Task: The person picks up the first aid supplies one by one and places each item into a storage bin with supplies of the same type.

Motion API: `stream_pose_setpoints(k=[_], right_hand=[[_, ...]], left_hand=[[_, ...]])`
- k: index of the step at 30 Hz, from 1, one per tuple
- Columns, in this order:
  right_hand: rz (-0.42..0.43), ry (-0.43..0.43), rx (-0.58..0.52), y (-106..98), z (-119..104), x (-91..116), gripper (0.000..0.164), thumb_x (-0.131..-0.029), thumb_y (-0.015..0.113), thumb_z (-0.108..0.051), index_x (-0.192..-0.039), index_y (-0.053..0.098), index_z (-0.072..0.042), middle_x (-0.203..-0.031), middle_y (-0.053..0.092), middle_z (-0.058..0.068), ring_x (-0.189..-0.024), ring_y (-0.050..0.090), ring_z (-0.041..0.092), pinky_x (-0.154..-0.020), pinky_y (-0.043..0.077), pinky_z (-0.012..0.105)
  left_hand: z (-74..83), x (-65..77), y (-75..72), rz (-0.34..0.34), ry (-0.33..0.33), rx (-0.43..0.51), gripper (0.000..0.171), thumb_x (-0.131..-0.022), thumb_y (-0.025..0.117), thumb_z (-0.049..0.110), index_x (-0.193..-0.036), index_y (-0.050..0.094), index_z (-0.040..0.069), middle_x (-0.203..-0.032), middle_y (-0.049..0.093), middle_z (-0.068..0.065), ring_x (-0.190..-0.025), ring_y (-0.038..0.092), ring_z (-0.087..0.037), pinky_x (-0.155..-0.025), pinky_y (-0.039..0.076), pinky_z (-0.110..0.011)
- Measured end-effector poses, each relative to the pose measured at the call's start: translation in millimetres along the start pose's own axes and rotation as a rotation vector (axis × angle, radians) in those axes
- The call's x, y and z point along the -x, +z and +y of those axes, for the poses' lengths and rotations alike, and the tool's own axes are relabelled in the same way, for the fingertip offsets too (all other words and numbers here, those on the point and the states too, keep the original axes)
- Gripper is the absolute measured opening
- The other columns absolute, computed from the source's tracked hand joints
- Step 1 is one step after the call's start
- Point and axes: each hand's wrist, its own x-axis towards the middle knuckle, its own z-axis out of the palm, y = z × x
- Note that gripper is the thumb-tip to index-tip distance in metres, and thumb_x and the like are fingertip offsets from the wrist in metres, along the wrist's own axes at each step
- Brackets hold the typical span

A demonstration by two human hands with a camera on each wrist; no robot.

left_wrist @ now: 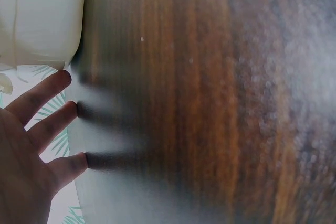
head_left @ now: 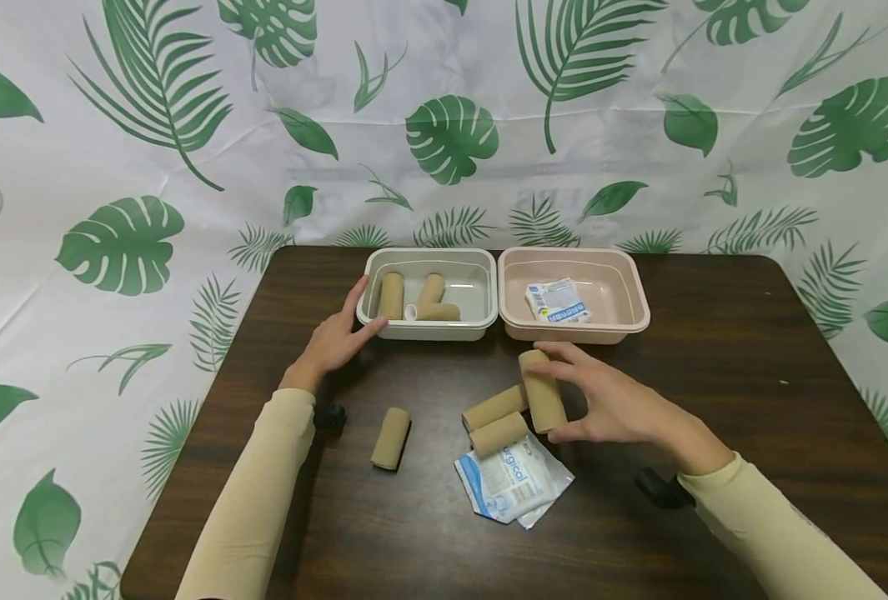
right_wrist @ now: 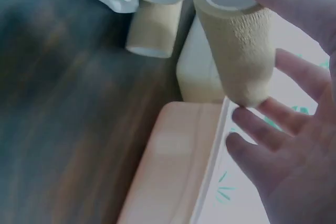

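Note:
My right hand (head_left: pixel 609 400) pinches a tan bandage roll (head_left: pixel 543 392) lengthwise, thumb at its near end and fingertips at its far end. In the right wrist view the roll (right_wrist: pixel 241 56) shows a crinkled surface and a pale core. Two more rolls lie beside it, a nearer one (head_left: pixel 499 435) overlapping a white-and-blue packet (head_left: pixel 514 479) and a farther one (head_left: pixel 494 407). My left hand (head_left: pixel 333 340) rests at the left front corner of the off-white bin (head_left: pixel 436 332), fingers spread and thumb at the front rim. Three tan rolls lie inside, among them an upright one (head_left: pixel 392 296).
Right of the off-white bin stands a pink bin (head_left: pixel 573 332), holding white-and-blue packets (head_left: pixel 558 301). A single tan roll (head_left: pixel 391 438) lies on the dark wooden table (head_left: pixel 398 533) at the left. Behind the table hangs a leaf-print cloth (head_left: pixel 383 150).

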Motion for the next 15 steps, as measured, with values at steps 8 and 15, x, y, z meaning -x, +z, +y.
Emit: stream_pose_setpoints(k=[8,15], right_hand=[[0.079,-0.021,-0.004,-7.3,-0.2,-39.0,0.087,-0.072,0.088,-0.038,-0.146,0.048,-0.018,-0.156,0.029,0.011,-0.137,0.037,0.033,-0.1,0.04,0.054],[0.13,0.011,-0.041,-9.4,3.9,-73.2,0.085,-0.074,0.087,-0.035,-0.146,0.047,-0.014,-0.155,0.028,0.014,-0.131,0.041,0.032,-0.095,0.044,0.051]], left_hand=[[0.0,-1.0,1.1,-0.005,-0.001,0.002,0.082,-0.09,0.043,0.074,-0.152,-0.006,0.052,-0.148,0.041,-0.023,-0.121,0.052,-0.048,-0.098,0.037,-0.064],[-1.3,-1.2,1.2,0.001,0.003,-0.005,0.082,-0.091,0.043,0.073,-0.153,-0.006,0.051,-0.146,0.043,-0.024,-0.119,0.053,-0.048,-0.097,0.037,-0.064]])
